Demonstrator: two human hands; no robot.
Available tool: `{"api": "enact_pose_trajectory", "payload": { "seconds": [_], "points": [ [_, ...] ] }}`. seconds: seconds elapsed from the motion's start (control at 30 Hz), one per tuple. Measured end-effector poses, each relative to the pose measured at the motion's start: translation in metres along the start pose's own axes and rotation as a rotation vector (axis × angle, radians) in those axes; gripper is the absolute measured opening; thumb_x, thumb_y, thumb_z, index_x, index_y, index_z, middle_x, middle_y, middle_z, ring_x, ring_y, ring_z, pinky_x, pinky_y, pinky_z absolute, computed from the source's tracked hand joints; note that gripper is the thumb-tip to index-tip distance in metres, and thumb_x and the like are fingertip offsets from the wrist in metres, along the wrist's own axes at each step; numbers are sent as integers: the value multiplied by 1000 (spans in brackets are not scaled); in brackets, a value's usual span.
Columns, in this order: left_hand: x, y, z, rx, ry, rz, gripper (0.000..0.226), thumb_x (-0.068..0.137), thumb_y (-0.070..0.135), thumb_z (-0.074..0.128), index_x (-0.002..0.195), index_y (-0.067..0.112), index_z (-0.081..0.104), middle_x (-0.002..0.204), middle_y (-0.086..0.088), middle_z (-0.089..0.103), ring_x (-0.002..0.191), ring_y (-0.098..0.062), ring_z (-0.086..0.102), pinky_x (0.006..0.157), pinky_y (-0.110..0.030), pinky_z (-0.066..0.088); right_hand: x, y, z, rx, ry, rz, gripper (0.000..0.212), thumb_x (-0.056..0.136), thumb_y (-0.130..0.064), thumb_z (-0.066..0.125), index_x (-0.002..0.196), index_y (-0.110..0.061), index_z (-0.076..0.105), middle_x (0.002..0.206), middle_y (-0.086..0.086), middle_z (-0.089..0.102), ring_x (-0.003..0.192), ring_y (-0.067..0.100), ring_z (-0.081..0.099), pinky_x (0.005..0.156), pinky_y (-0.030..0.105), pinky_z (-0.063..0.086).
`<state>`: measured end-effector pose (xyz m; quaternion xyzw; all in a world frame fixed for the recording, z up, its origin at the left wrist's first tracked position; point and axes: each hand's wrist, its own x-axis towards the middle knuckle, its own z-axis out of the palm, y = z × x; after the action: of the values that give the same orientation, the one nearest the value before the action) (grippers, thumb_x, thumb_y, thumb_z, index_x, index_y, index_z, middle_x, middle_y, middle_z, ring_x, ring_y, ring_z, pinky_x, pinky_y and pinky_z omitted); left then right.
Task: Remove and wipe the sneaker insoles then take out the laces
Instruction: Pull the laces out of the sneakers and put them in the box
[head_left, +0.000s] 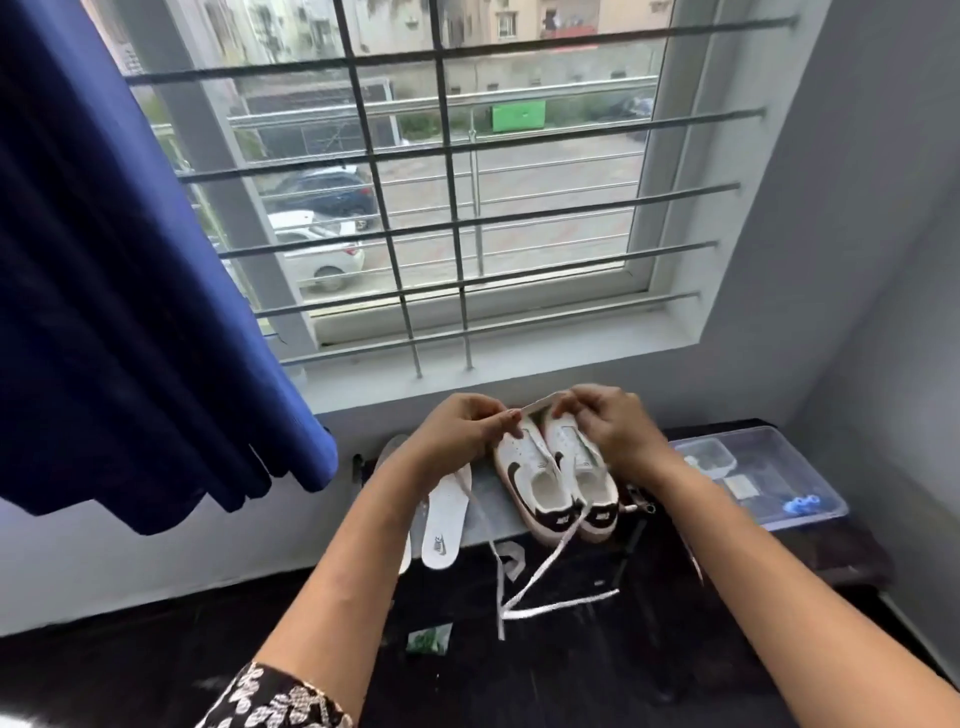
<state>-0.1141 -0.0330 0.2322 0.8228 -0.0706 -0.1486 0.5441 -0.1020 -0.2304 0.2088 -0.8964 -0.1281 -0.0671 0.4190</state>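
Observation:
Two white sneakers with dark swooshes and heels, the left sneaker (535, 480) and the right sneaker (584, 483), stand side by side on a grey mat (498, 519), toes toward the window. My left hand (462, 426) and my right hand (605, 423) are over the toes, both pinching a white lace (537, 404) stretched between them. A loose lace (540, 577) trails from the heels down over the dark surface. Two white insoles (441, 519) lie left of the sneakers, partly under my left forearm.
A clear plastic box (769, 473) with small items stands at the right. A blue curtain (130, 312) hangs at the left. A barred window (441, 208) and its sill are just behind the sneakers. A small green packet (428, 638) lies on the dark surface.

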Motion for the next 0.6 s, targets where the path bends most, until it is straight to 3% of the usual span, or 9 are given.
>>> {"api": "enact_pose_trajectory", "payload": {
  "seconds": [0.1, 0.17, 0.2, 0.27, 0.33, 0.4, 0.5, 0.53, 0.6],
  "points": [
    [-1, -7, -5, -13, 0, -52, 26, 96, 25, 51, 80, 13, 67, 62, 2, 43, 41, -2, 32, 40, -13, 25, 6, 30, -24, -146, 72, 198, 16, 93, -17, 52, 90, -21, 67, 83, 0, 69, 87, 20, 64, 76, 27, 43],
    [3, -5, 3, -8, -6, -59, 24, 97, 23, 51, 82, 13, 66, 63, 2, 44, 43, -4, 31, 39, -13, 23, 5, 29, -21, -263, -133, 149, 50, 86, -24, 63, 133, -22, 48, 130, 5, 56, 120, 22, 51, 100, 36, 41],
    [6, -2, 9, -4, -20, -48, 23, 97, 22, 51, 83, 12, 66, 63, 2, 45, 43, -4, 33, 40, -13, 23, 4, 24, -11, -205, -241, 85, 68, 82, -27, 68, 142, -26, 36, 138, 1, 48, 126, 17, 45, 105, 37, 39],
    [12, 8, 25, -24, -51, 1, 20, 97, 16, 50, 85, 8, 64, 59, 3, 49, 40, -1, 37, 39, -10, 27, -1, 4, 7, 1, -351, -30, 66, 81, -21, 69, 139, -27, 38, 124, -8, 55, 112, 1, 51, 97, 22, 41],
    [17, 16, 30, -63, -25, 22, 19, 97, 13, 50, 84, 6, 62, 51, 8, 51, 37, 2, 38, 39, -9, 29, 0, 0, 19, 88, -296, -82, 37, 86, -9, 62, 121, -16, 55, 92, -13, 64, 81, -10, 58, 74, 11, 43],
    [20, 15, 24, -78, -3, 15, 19, 96, 17, 53, 80, 10, 62, 55, 7, 51, 39, 1, 36, 40, -10, 29, 5, 11, 10, 53, -195, -66, 18, 89, -5, 55, 102, -11, 66, 80, -8, 67, 73, -3, 60, 67, 18, 44],
    [19, 2, 6, -15, -70, -46, 19, 93, 24, 57, 81, 13, 67, 65, 1, 50, 43, -4, 33, 41, -13, 27, 9, 37, -22, 41, -26, 84, 24, 89, -5, 48, 90, -14, 70, 62, -17, 63, 62, -6, 58, 62, 14, 40],
    [19, -2, 2, -5, -82, -63, 21, 93, 25, 56, 82, 13, 69, 64, 2, 50, 45, -5, 33, 40, -14, 26, 11, 46, -31, 9, 11, 150, 24, 88, -9, 46, 90, -15, 70, 59, -17, 63, 62, -5, 58, 63, 15, 41],
    [22, -6, 3, -27, -80, -75, 22, 94, 25, 54, 82, 13, 69, 63, 2, 49, 47, -8, 34, 39, -14, 24, 13, 55, -38, -87, -53, 215, 26, 89, -16, 50, 110, -15, 65, 85, -5, 70, 83, 9, 63, 78, 23, 43]
  ]
}}
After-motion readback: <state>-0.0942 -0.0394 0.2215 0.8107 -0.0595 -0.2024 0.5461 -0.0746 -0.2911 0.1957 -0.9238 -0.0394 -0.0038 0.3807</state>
